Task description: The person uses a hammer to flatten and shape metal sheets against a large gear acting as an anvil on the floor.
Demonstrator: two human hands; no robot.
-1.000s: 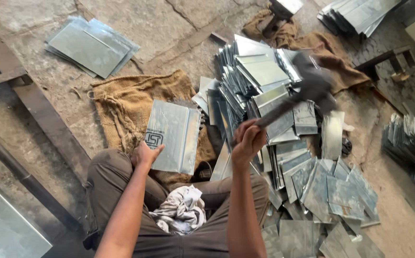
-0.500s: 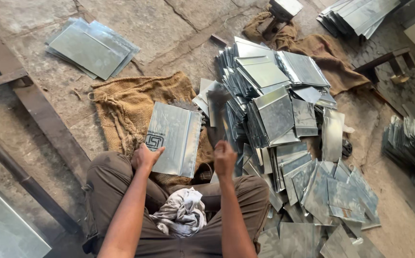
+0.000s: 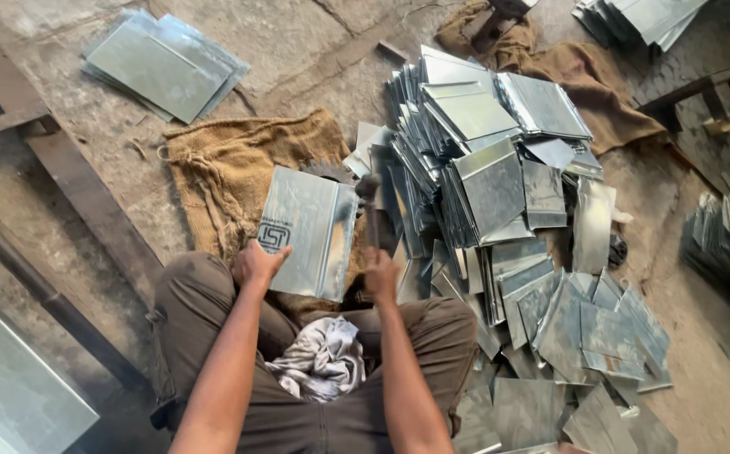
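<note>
So this is me sitting on the concrete floor with a flat rectangular galvanized steel sheet lying on the brown burlap sack just past my knees. My left hand is pinning its near corner, fingers pressed down on top of the metal, not wrapped around anything. My right hand is clenched on the handle of a dark-headed hammer, and the head sits right at the sheet's right-hand edge, where there's a folded lip running the length of it.

How this stuff handles, going by the look: thin sheet like this should be light for its size but springy, so it'll want to bounce and skate on the sacking if you don't hold it flat. The zinc finish looks slick, so I'd trust pressure from above more than a pinch grip. The cut edges and corners are probably sharp, so I'd keep fingertips on the flat face and away from the rim. The folded side looks like the stiffest part, so if I had to lift it I'd take it there.

To my right there's the big messy pile of bent grey sheet pieces, and there's a neat stack of flat sheets well apart at the far left. A crumpled white rag is in my lap.
</note>
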